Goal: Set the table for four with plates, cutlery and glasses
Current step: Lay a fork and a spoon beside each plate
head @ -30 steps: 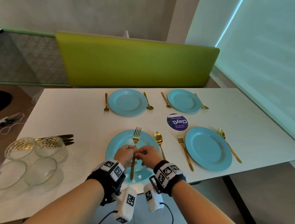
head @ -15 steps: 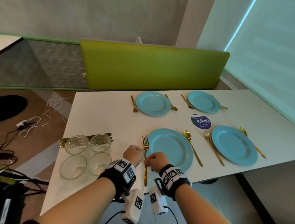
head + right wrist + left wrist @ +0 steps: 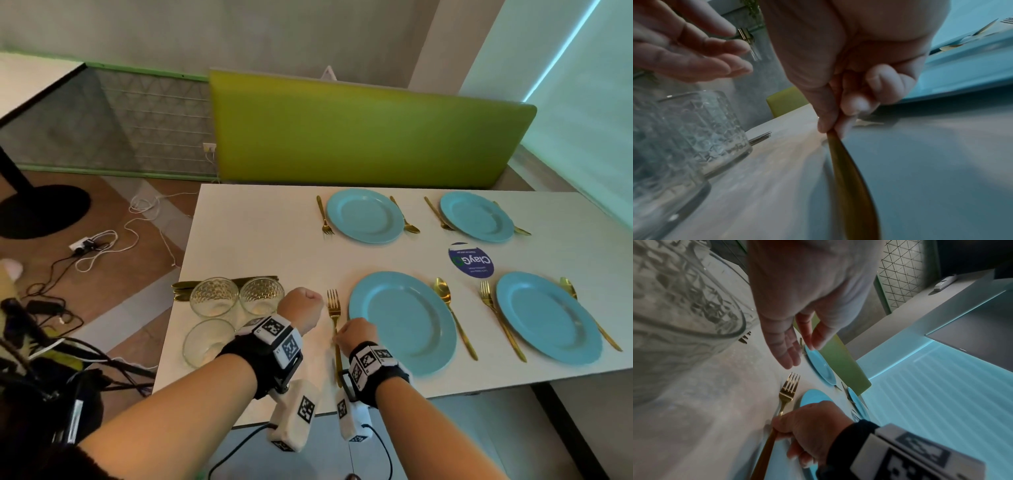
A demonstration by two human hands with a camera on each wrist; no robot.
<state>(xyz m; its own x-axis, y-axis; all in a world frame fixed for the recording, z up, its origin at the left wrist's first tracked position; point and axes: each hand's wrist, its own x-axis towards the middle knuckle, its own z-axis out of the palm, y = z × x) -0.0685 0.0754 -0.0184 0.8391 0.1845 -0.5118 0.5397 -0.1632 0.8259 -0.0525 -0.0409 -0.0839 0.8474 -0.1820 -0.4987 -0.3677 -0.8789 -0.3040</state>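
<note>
A right hand (image 3: 354, 333) pinches the handle of a gold fork (image 3: 334, 310), thumb and fingers clamped on it; this grip holds the fork flat on the white worktop (image 3: 253, 240). Just right of the grip lies a blue plate (image 3: 402, 322), with a gold spoon (image 3: 448, 308) beyond it. Just left of the grip hovers the left hand (image 3: 301, 306), fingers relaxed and apart, holding nothing. Further left stand clear glasses (image 3: 236, 298), with gold knives (image 3: 181, 286) behind them.
</note>
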